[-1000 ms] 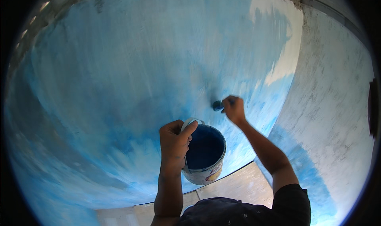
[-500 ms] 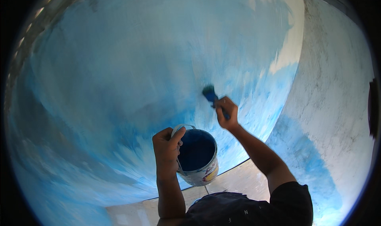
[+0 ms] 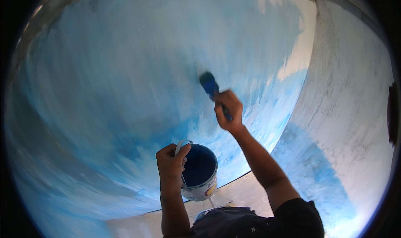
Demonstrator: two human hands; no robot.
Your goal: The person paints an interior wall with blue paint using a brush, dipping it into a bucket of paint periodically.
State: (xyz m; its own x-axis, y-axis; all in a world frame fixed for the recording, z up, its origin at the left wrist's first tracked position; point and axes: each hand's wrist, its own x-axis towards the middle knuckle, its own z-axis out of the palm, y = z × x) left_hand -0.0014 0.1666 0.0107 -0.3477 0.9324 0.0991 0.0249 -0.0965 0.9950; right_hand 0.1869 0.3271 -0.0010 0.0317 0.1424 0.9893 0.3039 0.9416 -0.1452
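Note:
My right hand (image 3: 229,109) is closed round the handle of a paintbrush (image 3: 209,84) with a blue ferrule. Its dark bristles are at the blue-painted wall (image 3: 138,71), above and left of the hand; blur hides whether they touch. Below, my left hand (image 3: 170,160) grips the pale handle of a white paint bucket (image 3: 199,193) smeared with paint. The bucket hangs tilted so that its dark blue inside faces up. How much paint it holds cannot be made out.
A bare cream patch (image 3: 300,54) shows at the wall's upper right. Beyond the corner, a grey side wall (image 3: 334,87) carries a blue painted area (image 3: 311,167). Pale floor (image 3: 238,192) lies below the bucket. A dark object (image 3: 392,115) juts from the right edge.
The paintbrush and my right hand have moved up and left along the wall. In the picture, the bucket and my left hand sit slightly lower and further left.

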